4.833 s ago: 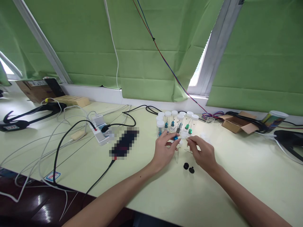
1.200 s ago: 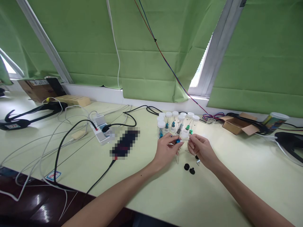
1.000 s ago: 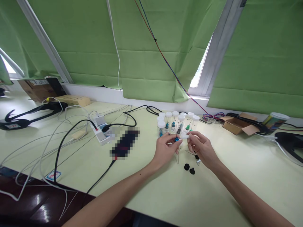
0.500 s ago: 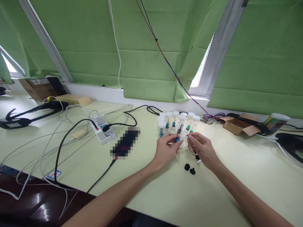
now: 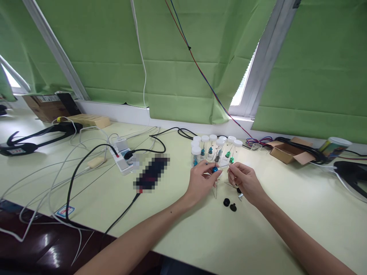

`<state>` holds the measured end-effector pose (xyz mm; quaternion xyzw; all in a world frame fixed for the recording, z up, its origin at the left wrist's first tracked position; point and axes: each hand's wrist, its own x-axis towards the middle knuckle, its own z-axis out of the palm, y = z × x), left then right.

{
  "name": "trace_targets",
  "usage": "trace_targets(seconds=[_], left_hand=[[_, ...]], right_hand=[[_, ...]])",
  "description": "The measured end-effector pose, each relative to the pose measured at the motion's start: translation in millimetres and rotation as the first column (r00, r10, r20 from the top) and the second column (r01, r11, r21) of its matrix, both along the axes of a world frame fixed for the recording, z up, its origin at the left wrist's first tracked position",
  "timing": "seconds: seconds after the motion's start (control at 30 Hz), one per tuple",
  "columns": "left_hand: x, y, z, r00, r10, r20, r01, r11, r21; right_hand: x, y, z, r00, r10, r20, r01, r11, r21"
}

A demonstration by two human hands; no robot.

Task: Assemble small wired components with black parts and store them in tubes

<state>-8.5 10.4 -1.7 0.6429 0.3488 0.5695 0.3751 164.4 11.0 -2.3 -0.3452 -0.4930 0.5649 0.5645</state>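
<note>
"So, what are the hands doing?"

"The left hand pinches a small blue needle hub. The right hand pinches the thin needle shaft sticking out of it. Both are held just above the table, in front of the little vials."

"How do you do it well?"

"I think: hold the hub steady, keep the thin part straight, and go slow."

"Is there room?"

"Lots on the near side. The vials stand close behind, and two black caps lie just below."

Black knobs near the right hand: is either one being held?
No. Both black knobs lie on the table, apart from the right hand, which pinches a thin metal pin.
</note>
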Motion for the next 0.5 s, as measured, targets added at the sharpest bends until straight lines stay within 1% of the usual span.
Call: trace_targets(seconds=[0.17,0.3,0.5], left_hand=[[-0.6,0.8,-0.4,0.999,0.017,-0.038,-0.016,1.000,0.024],[-1.6,0.8,-0.3,0.998,0.024,-0.062,-0.021,0.999,0.040],[-1.1,0.6,0.4,0.999,0.015,-0.030,-0.015,1.000,0.005]], right_hand=[[-1.5,-1.4,3.7,0.998,0.043,-0.051,-0.045,0.998,-0.039],[-2.7,-2.6,6.4,0.996,0.049,-0.069,-0.052,0.997,-0.054],[-2.6,-3.0,5.4,0.995,0.065,-0.081,-0.069,0.996,-0.051]])
